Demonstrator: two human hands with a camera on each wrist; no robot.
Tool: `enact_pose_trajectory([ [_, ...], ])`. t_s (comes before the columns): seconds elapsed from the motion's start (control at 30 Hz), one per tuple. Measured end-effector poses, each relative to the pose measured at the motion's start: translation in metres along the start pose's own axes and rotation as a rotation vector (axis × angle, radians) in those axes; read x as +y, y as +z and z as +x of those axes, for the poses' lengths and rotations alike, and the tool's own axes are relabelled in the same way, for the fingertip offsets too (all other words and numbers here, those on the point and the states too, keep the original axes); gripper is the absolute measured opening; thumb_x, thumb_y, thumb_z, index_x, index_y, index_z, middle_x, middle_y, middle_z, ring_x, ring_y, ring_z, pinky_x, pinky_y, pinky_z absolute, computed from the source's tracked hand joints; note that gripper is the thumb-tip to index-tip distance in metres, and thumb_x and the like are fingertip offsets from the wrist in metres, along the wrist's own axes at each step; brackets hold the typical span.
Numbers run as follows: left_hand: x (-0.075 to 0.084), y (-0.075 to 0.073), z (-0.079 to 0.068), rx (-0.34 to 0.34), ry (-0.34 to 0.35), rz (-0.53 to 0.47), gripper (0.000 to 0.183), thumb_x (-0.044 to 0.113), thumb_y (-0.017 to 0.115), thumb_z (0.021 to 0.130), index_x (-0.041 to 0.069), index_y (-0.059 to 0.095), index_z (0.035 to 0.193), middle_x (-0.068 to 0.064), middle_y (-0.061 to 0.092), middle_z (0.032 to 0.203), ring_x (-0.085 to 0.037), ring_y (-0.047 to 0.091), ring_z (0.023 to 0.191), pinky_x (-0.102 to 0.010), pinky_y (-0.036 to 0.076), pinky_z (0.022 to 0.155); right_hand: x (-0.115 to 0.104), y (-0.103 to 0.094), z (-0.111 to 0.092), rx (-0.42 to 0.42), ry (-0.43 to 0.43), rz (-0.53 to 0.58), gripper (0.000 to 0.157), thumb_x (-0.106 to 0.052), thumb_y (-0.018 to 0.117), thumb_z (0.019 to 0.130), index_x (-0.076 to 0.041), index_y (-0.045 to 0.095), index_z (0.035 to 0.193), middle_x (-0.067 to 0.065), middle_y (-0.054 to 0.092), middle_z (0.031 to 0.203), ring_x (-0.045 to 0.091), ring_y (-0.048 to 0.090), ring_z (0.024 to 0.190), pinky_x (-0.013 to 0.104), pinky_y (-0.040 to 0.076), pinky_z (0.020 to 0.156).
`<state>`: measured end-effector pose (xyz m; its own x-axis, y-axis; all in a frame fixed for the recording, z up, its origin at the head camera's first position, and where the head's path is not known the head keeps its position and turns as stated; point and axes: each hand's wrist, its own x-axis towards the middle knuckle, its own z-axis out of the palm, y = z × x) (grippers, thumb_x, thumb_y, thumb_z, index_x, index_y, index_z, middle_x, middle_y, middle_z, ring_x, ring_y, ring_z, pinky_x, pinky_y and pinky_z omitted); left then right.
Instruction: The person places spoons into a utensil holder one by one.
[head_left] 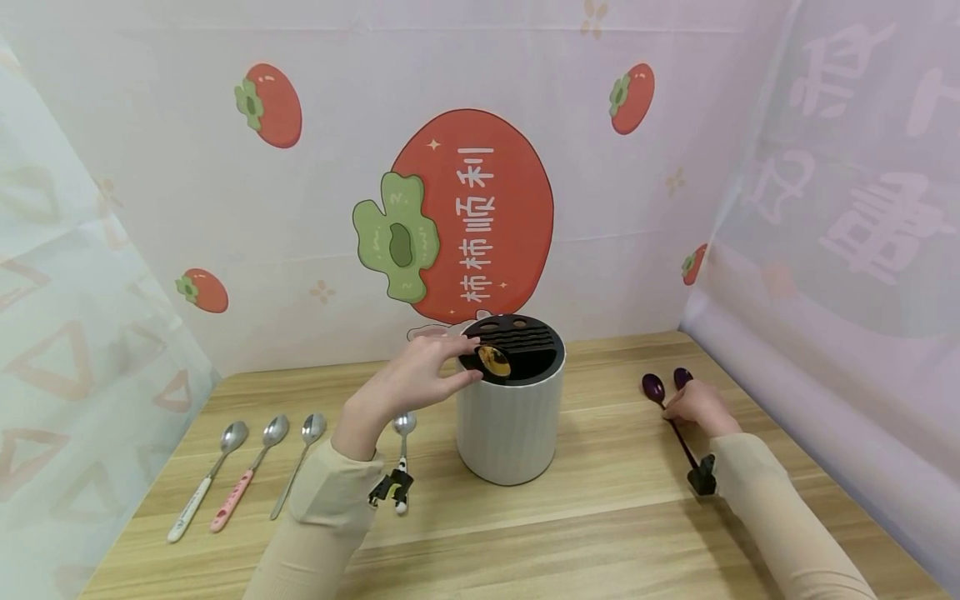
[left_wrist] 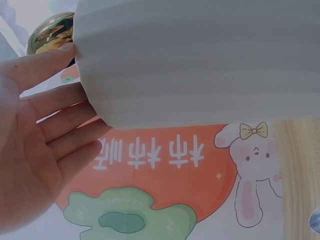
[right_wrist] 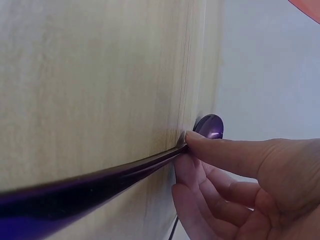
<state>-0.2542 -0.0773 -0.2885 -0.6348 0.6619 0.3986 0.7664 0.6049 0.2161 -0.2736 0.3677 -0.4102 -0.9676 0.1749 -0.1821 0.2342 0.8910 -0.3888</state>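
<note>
Pale pinkish-white fabric (head_left: 592,208) walls the space at the back and both sides, printed with red persimmons, the largest persimmon (head_left: 517,183) bearing white lettering. Before it spreads a light wooden worktop (head_left: 615,475) with running grain. Near the middle of its back edge stands a white, ribbed, cylindrical holder (head_left: 510,433), upright, topped by a black lid (head_left: 517,340) with slats, round holes and a wide opening. At the holder's rim, the left hand (head_left: 420,375) has its fingers stretched out, unclenched, on either side of a gold spoon (head_left: 493,361), whose mirror-bright bowl rises at the opening; whether they touch it I cannot tell. Near the worktop's back right corner, the right hand (head_left: 701,407) pinches the slim, glossy handle of a purple spoon (head_left: 653,387) between thumb and finger, the oval bowl pointing to the back edge. A second purple spoon (head_left: 682,377) lies just beside it, nearer the right edge. Toward the left edge slant three spoons: one white-handled (head_left: 198,497), one pink-handled (head_left: 238,493), one plain steel (head_left: 312,427). A black-and-white-handled spoon (head_left: 403,423) lies between these and the holder.
</note>
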Motion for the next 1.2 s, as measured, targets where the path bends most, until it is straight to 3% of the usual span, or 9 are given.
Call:
enact_pose_trajectory([
  [0.43, 0.001, -0.001, 0.000, -0.008, -0.010, -0.001, 0.045, 0.039, 0.057, 0.083, 0.013, 0.056, 0.121, 0.003, 0.058, 0.118, -0.018, 0.047, 0.115, -0.035, 0.032, 0.100, 0.002, 0.003, 0.003, -0.008, 0.003, 0.050, 0.017, -0.019, 0.067, 0.074, -0.006, 0.065, 0.063, 0.000, 0.061, 0.058, 0.013, 0.052, 0.054, 0.025, 0.039, 0.052],
  [0.8, 0.000, 0.000, 0.000, 0.004, 0.007, 0.003, 0.044, 0.037, 0.058, 0.083, 0.012, 0.056, 0.120, 0.002, 0.059, 0.116, -0.018, 0.048, 0.113, -0.035, 0.033, 0.099, 0.005, 0.008, 0.011, -0.036, 0.025, 0.160, 0.016, -0.013, 0.065, 0.074, 0.002, 0.061, 0.071, 0.004, 0.060, 0.062, 0.013, 0.054, 0.055, 0.024, 0.045, 0.052],
  [1.2, 0.003, -0.002, 0.000, -0.007, -0.006, 0.008, 0.044, 0.037, 0.058, 0.083, 0.013, 0.056, 0.120, 0.003, 0.059, 0.116, -0.018, 0.049, 0.112, -0.037, 0.032, 0.099, 0.006, 0.009, 0.014, -0.060, 0.044, 0.184, 0.016, -0.011, 0.062, 0.076, 0.003, 0.055, 0.072, 0.005, 0.055, 0.061, 0.014, 0.052, 0.054, 0.024, 0.043, 0.052],
])
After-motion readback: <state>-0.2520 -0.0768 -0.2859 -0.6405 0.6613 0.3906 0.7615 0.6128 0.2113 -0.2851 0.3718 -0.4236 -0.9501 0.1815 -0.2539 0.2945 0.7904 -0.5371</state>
